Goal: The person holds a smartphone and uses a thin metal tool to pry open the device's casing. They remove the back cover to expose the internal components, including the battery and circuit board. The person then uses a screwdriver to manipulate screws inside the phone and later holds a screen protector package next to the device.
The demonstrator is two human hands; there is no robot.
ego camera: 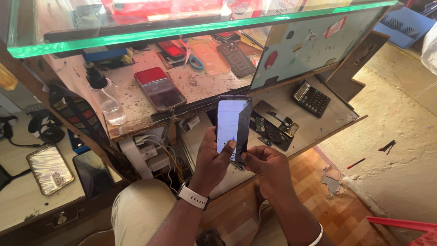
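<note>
White watch (193, 196), silver bangle (317, 237), beige trousers (136, 209)

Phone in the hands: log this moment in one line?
left hand: holds phone upright | right hand: pinches its bottom corner | calculator: on shelf

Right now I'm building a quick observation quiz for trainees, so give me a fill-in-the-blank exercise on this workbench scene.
1. Both hands hold a phone whose screen is ____.
2. The left hand has a white ____ on its wrist.
3. The right hand grips the phone at its lower ____ corner.
4. On the shelf beyond the phone lies a black ____ with a small display.

Missing words: lit; watch; right; calculator
</note>
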